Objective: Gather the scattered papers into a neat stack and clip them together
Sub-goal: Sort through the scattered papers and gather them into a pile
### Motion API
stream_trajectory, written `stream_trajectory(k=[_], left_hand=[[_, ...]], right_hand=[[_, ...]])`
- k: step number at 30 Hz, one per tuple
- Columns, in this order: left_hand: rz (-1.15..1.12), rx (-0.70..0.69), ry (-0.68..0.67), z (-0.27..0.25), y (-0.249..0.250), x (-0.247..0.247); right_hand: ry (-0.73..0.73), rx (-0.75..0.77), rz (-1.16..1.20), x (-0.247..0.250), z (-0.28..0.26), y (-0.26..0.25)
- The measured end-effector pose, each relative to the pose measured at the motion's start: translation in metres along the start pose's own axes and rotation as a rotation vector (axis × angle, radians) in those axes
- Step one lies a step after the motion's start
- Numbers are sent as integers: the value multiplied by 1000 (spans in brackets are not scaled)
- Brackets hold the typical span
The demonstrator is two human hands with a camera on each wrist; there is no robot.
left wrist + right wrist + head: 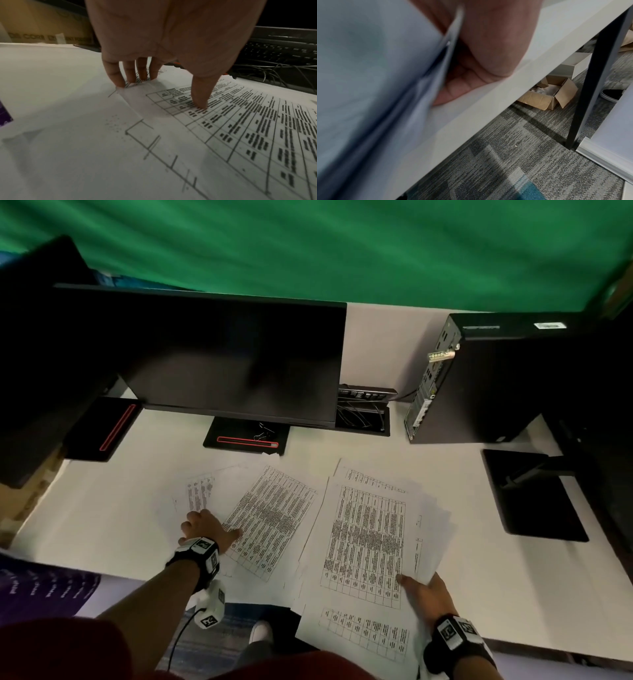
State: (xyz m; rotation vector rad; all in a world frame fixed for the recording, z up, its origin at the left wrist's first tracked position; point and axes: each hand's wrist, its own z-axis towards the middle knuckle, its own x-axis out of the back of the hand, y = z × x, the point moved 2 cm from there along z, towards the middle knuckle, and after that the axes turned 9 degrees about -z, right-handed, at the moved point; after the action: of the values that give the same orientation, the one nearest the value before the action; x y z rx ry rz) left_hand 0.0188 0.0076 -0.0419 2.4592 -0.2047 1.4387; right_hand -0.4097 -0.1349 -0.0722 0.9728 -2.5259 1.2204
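Several printed table sheets lie scattered on the white desk point(120, 525). One loose group point(270, 518) is in the middle, with a smaller sheet point(198, 491) to its left. My left hand point(209, 525) presses down on this group: the fingers point(118, 75) stand on a sheet's edge and the thumb point(200, 97) on the print. My right hand point(423, 589) grips a thicker bunch of papers point(366, 546) at the desk's front edge, thumb on top and fingers point(462, 86) curled beneath. A black binder clip point(262, 434) lies on the monitor's base.
A dark monitor point(222, 354) stands behind the papers on a base point(246, 446). A computer tower point(496, 378) and another flat stand point(534, 494) are at the right, with a cable box point(363, 412) between. A purple sheet point(44, 587) lies at the near left.
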Motion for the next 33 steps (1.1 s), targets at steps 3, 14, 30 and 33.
stream_trajectory(k=[3, 14, 30, 33], left_hand=[[4, 16, -1, -4, 4, -2], [-169, -92, 37, -1, -2, 8], [-127, -125, 51, -10, -12, 40], [-118, -216, 174, -16, -11, 67]], right_hand=[[-13, -6, -25, -2, 2, 3], [-9, -14, -26, -1, -1, 0], [19, 31, -93, 2, 2, 0], [20, 40, -93, 2, -1, -1]])
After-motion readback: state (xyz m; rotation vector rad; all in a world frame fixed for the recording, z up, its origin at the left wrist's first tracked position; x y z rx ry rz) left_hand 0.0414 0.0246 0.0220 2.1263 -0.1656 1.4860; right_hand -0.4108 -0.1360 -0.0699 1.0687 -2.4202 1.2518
